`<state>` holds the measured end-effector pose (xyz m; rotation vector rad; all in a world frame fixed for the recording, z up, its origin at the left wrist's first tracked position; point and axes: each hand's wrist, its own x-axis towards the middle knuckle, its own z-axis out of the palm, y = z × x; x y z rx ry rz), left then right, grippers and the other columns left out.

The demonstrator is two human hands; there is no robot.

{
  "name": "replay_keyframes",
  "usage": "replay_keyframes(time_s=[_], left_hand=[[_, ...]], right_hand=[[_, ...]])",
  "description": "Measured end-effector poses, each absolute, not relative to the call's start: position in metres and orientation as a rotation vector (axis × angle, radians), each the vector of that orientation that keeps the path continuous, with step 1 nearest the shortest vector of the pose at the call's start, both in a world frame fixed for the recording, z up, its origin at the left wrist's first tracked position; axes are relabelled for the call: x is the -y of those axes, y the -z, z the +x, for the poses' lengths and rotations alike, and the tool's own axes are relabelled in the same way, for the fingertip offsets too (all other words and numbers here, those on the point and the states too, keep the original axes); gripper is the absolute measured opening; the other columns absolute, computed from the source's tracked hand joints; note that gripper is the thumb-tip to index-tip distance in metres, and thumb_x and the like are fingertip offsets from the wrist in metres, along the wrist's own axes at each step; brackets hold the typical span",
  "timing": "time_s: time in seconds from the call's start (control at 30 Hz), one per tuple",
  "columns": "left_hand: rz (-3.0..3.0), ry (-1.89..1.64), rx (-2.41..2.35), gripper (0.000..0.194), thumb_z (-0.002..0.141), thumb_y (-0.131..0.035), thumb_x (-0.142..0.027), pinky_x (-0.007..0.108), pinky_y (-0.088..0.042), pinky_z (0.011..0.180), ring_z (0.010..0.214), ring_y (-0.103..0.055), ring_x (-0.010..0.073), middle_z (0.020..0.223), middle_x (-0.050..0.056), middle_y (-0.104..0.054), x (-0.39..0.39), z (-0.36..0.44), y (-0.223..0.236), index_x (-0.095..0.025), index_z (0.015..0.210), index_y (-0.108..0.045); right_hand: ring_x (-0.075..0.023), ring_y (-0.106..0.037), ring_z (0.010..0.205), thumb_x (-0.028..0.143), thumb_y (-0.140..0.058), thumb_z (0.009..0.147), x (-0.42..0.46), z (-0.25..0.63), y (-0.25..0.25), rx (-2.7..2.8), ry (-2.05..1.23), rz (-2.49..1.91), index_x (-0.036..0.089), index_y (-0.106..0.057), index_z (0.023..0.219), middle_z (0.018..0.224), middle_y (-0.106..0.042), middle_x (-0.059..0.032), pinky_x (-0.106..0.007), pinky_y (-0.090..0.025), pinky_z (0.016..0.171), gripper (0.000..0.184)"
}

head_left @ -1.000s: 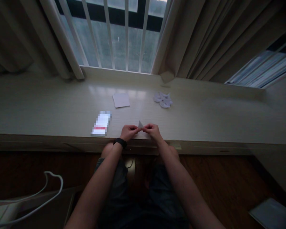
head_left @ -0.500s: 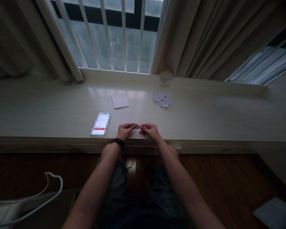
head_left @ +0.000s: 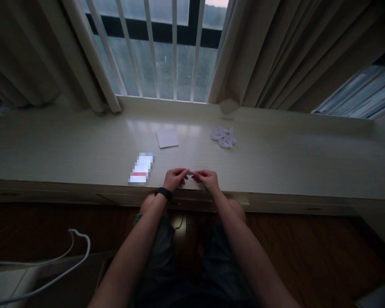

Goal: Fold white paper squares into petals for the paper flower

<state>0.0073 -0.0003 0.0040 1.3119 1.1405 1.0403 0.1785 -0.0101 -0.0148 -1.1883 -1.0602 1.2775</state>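
My left hand [head_left: 176, 177] and my right hand [head_left: 207, 179] meet over the front edge of the pale counter, fingertips pinched. Between them is a small piece of folded paper [head_left: 190, 173], mostly covered by the fingers, so its shape is hard to make out. A dark band circles my left wrist. Beyond my hands, a stack of square white paper [head_left: 167, 138] lies flat. Several folded white paper pieces [head_left: 223, 137] sit in a loose cluster farther right. A phone with a lit, blurred-out screen [head_left: 141, 168] rests left of my left hand.
The long counter [head_left: 285, 158] runs along a barred window [head_left: 160, 64], with curtains [head_left: 269, 55] on both sides. Drawer fronts [head_left: 282, 204] are below its edge. A white cable [head_left: 83, 248] loops at lower left above the wooden floor [head_left: 295, 248].
The view has shifted slightly, so things appear farther right. My fingers have changed their hold on the small paper, which now shows less between them.
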Motion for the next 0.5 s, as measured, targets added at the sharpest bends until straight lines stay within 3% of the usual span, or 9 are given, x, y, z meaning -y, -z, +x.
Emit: replay_keyframes(time_s=[0.13, 0.3, 0.5], left_hand=[[1.193, -0.987, -1.017, 0.048, 0.069, -0.074, -0.053, 0.026, -0.052, 0.050, 0.059, -0.066, 0.0160, 0.084, 0.011, -0.072, 0.0016, 0.0076, -0.0038, -0.011, 0.091, -0.066], [1.178, -0.989, -1.005, 0.051, 0.067, -0.076, -0.052, 0.026, -0.053, 0.051, 0.064, -0.069, 0.0189, 0.086, 0.013, -0.073, -0.0005, 0.0067, 0.0011, -0.010, 0.096, -0.067], [1.190, -1.011, -0.974, 0.047, 0.064, -0.079, -0.049, 0.026, -0.054, 0.055, 0.073, -0.070, 0.0219, 0.080, 0.012, -0.073, -0.0004, 0.0068, 0.0012, -0.009, 0.086, -0.072]], right_hand=[[-0.0176, -0.067, 0.064, 0.046, -0.084, 0.054, 0.0099, 0.1813, 0.0142, 1.080, -1.291, -1.147, 0.017, -0.075, 0.082, 0.073, -0.074, -0.0062, -0.031, -0.055, 0.065, 0.041], [-0.0173, -0.066, 0.064, 0.047, -0.084, 0.055, 0.0104, 0.1822, 0.0100, 1.064, -1.293, -1.153, 0.018, -0.075, 0.081, 0.074, -0.074, -0.0064, -0.031, -0.054, 0.065, 0.040], [-0.0153, -0.063, 0.064, 0.044, -0.084, 0.054, 0.0093, 0.1839, 0.0100, 1.113, -1.293, -1.143, 0.018, -0.076, 0.079, 0.073, -0.073, -0.0046, -0.030, -0.052, 0.065, 0.036]])
